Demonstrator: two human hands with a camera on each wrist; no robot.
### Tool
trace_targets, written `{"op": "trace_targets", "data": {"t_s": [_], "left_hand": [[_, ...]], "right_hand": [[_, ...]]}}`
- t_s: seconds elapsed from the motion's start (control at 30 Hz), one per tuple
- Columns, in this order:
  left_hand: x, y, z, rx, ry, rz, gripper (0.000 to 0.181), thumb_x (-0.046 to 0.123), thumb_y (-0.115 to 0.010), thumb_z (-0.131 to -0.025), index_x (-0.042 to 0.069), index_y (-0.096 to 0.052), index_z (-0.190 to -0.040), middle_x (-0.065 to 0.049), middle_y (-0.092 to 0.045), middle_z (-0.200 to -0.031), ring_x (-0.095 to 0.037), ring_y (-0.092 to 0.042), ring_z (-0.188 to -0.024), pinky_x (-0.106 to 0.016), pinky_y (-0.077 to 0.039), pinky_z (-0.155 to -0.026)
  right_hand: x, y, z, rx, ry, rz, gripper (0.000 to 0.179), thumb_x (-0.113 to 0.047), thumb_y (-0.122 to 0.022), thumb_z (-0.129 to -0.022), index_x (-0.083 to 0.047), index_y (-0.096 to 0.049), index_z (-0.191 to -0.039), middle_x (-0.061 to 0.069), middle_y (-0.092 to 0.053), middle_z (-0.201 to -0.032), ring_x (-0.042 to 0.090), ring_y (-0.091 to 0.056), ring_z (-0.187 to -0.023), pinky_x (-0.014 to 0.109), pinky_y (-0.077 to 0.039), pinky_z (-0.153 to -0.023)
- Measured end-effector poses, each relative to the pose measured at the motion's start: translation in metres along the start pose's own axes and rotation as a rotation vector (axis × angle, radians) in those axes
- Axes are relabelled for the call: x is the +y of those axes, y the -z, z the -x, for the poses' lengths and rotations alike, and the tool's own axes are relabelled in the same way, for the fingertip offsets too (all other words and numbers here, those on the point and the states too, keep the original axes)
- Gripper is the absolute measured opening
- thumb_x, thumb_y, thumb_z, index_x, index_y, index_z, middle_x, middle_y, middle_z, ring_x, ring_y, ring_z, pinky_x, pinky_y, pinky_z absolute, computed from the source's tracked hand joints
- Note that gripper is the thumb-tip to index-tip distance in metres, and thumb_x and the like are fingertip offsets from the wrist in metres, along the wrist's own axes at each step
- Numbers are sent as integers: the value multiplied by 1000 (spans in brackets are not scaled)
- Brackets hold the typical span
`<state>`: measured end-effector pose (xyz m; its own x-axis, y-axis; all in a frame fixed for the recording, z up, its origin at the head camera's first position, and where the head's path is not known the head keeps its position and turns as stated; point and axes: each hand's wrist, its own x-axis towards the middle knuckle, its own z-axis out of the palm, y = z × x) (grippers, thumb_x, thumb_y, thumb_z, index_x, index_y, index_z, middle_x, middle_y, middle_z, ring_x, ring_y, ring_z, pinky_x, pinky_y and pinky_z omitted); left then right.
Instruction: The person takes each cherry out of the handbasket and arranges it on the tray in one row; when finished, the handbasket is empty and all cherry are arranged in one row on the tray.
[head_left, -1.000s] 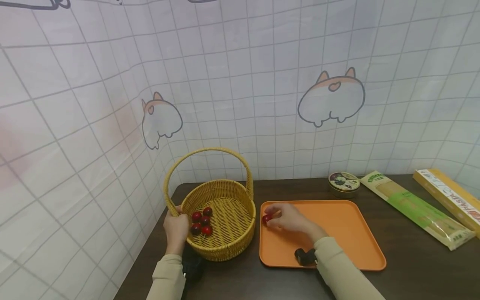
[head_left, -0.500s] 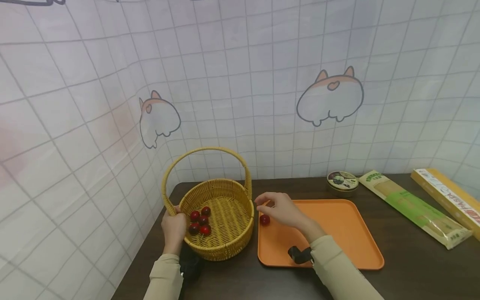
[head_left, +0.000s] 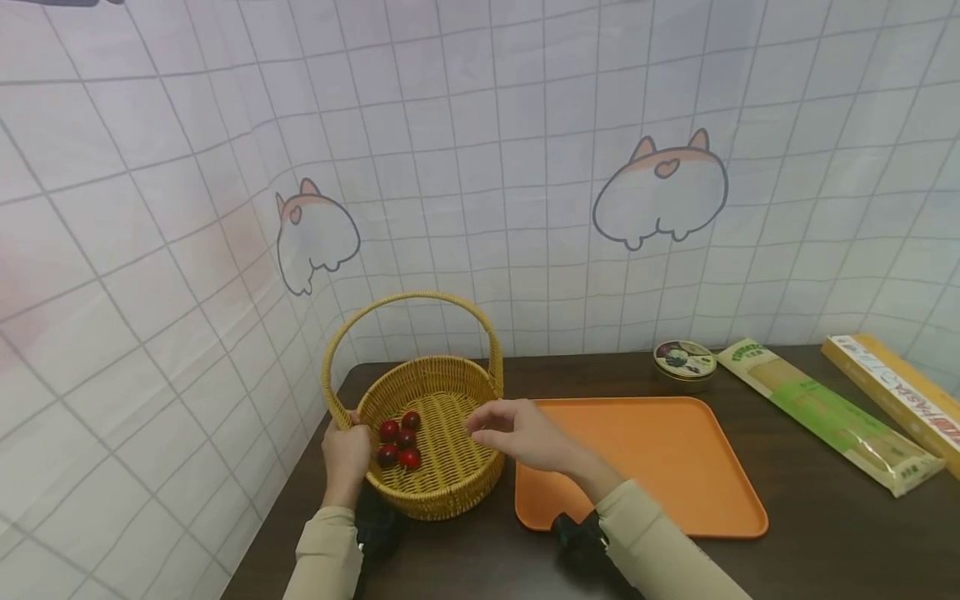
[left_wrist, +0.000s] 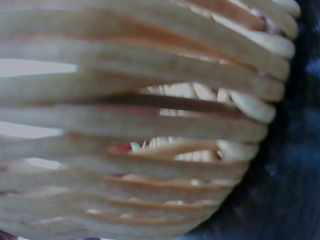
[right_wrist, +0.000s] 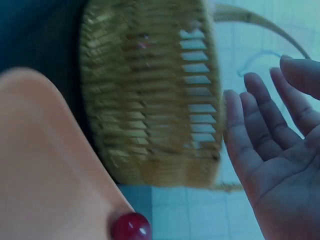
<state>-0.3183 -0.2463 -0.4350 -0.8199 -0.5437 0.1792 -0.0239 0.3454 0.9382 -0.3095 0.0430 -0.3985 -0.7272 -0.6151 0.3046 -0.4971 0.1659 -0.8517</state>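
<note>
A round yellow wicker basket with a tall hoop handle stands on the dark table. Several dark red cherries lie together in its left part. My left hand grips the basket at its left rim, by the foot of the handle. In the left wrist view, the woven wall fills most of the picture. My right hand hovers near the basket's right rim, fingers loosely bent and holding nothing. One more cherry sits on the orange tray; the right hand hides it in the head view.
Behind the tray stands a round tin. To the right lie a green-and-clear noodle packet and a long yellow pasta box. A patterned cloth wall rises behind and left of the table.
My right hand was at the cherry on the tray, came away without it, and moved left to the basket's right rim. My left hand keeps its grip on the basket.
</note>
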Motion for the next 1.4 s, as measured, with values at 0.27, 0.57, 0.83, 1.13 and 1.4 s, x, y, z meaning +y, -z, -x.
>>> {"op": "trace_targets", "data": {"t_s": [0.27, 0.57, 0.83, 1.13, 1.4], "left_hand": [[0, 3, -1, -6, -9, -10, 6, 4, -45, -82, 6, -47, -86, -11, -46, -81, -28, -48, -75, -34, -37, -59], [-6, -1, -1, 24, -22, -51, 5, 4, -46, -81, 9, -45, -79, -8, -43, -73, -27, -45, -70, -34, -36, -58], [-4, -6, 6, 22, -35, -33, 6, 3, -46, -80, 9, -46, -78, -5, -41, -69, -25, -43, -67, -34, -33, -55], [-1, -4, 4, 41, -37, -34, 7, 2, -47, -79, 9, -46, -78, -5, -42, -68, -25, -44, -67, -34, -35, -57], [-2, -6, 4, 36, -35, -47, 6, 3, -46, -79, 9, -45, -78, -5, -39, -68, -24, -39, -62, -34, -33, -52]], "right_hand": [[1, -36, -18, -28, -1, 261, 17, -22, -62, -95, -19, -70, -111, -4, -68, -110, 8, -60, -90, 25, -49, -77], [0, -50, -49, -132, -53, 297, 26, -24, -66, -92, -13, -71, -115, -5, -69, -112, 7, -62, -100, 24, -50, -81], [6, -58, -60, -167, -129, 324, 28, -24, -70, -89, -13, -70, -114, -3, -68, -109, 10, -62, -100, 28, -49, -86], [7, -73, -76, -197, -54, 556, 32, -20, -72, -87, -15, -69, -119, -4, -68, -115, 11, -59, -111, 29, -47, -92], [13, -78, -79, -244, -14, 708, 40, -20, -71, -86, -21, -66, -126, -4, -69, -113, 10, -62, -103, 29, -50, -86]]}}
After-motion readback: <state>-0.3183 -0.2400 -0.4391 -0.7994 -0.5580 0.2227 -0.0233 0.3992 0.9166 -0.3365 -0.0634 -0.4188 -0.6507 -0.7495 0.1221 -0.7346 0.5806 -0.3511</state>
